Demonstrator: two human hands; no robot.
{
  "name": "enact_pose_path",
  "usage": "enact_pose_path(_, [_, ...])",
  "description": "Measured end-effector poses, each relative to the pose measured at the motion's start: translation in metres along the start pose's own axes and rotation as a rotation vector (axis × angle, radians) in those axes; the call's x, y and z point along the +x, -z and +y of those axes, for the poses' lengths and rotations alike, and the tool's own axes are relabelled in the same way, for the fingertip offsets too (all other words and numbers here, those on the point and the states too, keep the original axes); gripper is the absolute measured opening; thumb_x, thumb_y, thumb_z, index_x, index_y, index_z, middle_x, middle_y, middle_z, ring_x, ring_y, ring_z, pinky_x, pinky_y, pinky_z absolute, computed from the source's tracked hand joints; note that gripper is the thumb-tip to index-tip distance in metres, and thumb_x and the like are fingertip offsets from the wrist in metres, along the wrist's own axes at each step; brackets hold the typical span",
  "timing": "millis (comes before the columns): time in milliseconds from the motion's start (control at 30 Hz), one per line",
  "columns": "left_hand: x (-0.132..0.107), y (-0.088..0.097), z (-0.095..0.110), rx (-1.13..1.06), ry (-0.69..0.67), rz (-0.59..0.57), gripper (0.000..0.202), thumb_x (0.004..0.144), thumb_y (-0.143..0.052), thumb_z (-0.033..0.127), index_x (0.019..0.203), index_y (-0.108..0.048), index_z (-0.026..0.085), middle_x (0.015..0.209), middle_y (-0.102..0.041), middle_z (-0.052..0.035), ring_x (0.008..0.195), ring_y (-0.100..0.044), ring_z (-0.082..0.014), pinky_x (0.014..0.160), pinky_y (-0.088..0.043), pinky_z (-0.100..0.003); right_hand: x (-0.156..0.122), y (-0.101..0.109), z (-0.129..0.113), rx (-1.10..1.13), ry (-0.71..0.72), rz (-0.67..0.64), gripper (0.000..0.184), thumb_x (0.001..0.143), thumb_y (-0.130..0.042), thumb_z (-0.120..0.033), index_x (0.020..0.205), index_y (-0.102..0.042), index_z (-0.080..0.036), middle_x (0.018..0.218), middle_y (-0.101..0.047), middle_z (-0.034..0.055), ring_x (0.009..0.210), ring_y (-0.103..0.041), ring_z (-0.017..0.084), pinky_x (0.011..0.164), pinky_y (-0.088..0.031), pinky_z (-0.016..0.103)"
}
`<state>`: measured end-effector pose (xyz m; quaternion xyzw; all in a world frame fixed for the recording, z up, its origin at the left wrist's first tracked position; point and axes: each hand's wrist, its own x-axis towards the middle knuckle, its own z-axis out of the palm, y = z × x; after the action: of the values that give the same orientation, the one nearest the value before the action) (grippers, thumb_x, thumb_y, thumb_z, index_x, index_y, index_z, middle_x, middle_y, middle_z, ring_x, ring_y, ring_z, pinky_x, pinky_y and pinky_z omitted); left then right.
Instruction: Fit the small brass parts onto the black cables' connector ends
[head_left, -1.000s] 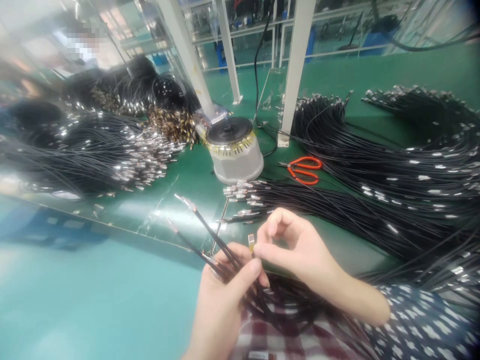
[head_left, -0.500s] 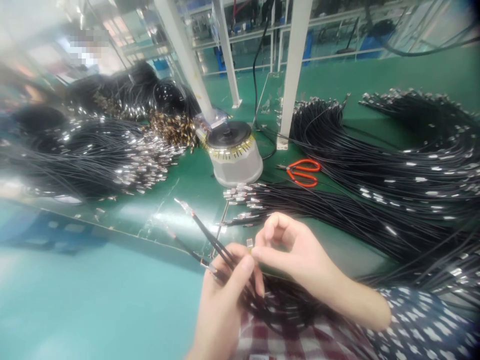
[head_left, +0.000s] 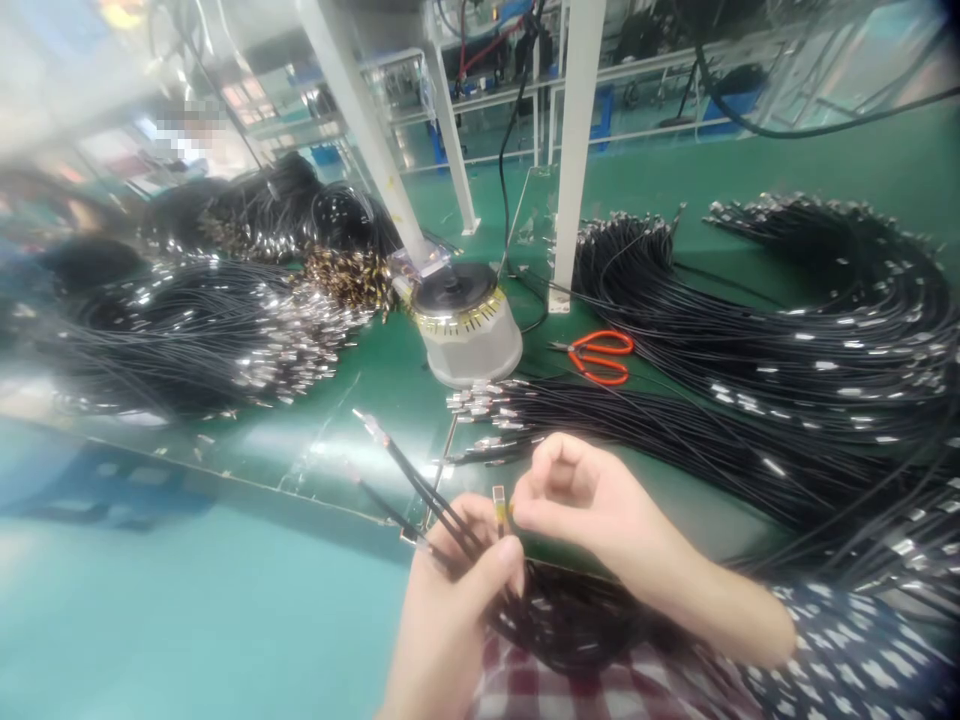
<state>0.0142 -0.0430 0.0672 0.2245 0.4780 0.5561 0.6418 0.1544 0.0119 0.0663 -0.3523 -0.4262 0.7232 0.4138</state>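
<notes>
Black cables [head_left: 750, 330] with silver ends lie on the green table [head_left: 390, 360]; one bunch [head_left: 349, 275] at upper left has gold ends. The scissors [head_left: 600, 357] are orange-red, the device [head_left: 469, 330] pale grey with a black top and yellow band. The sleeve [head_left: 862, 650] at lower right is dark blue with white flecks; the cloth [head_left: 570, 695] at bottom centre is red-and-white checked.
</notes>
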Motion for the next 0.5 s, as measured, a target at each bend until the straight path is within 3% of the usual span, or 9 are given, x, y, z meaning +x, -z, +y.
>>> enact_pose_path(300, [0.003, -0.001, 0.000, -0.111, 0.134, 0.005, 0.020, 0.073, -0.079, 0.026, 0.065, -0.064, 0.016, 0.052, -0.063, 0.0006, 0.051, -0.053, -0.0100, 0.050, -0.040, -0.018, -0.003, -0.011, 0.002, 0.028, 0.045, 0.113, 0.039, 0.072, -0.079, -0.020, 0.071, -0.040, -0.022, 0.063, -0.067, -0.0035, 0.056, -0.062, 0.013, 0.066, -0.048, 0.032])
enact_pose_path(500, [0.003, -0.001, -0.004, -0.118, 0.134, 0.005, 0.022, 0.073, -0.079, 0.030, 0.065, -0.064, 0.016, 0.052, -0.064, 0.0003, 0.050, -0.054, -0.0106, 0.049, -0.042, -0.018, 0.002, -0.011, 0.004, 0.109, 0.029, 0.026, 0.044, 0.072, -0.080, -0.026, 0.074, -0.036, -0.023, 0.058, -0.067, -0.0053, 0.048, -0.063, 0.014, 0.061, -0.050, 0.032])
